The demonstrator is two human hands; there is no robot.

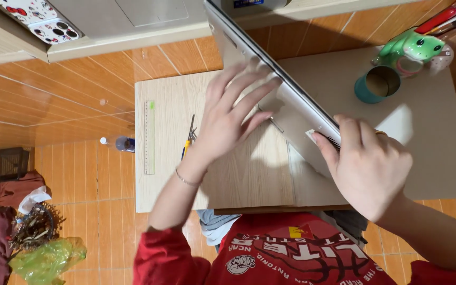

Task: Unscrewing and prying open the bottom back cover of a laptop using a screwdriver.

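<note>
A silver laptop (249, 50), closed or nearly closed, stands tilted on its edge over a small light-wood table (164, 179). My left hand (230, 113) is spread open with its fingertips pressed against the laptop's lower edge. My right hand (368, 166) grips the laptop's near corner, thumb on its side next to a small white tab. A thin bracelet sits on my left wrist. I wear a red shirt (291, 253).
A translucent ruler (149, 137) and a pen-like tool (188, 137) lie on the table's left part. A teal cup (377, 84) and a green frog-shaped pen holder (415, 47) stand at the right. A small bottle (120, 143), clothes and a green bag (46, 261) lie on the orange tiled floor.
</note>
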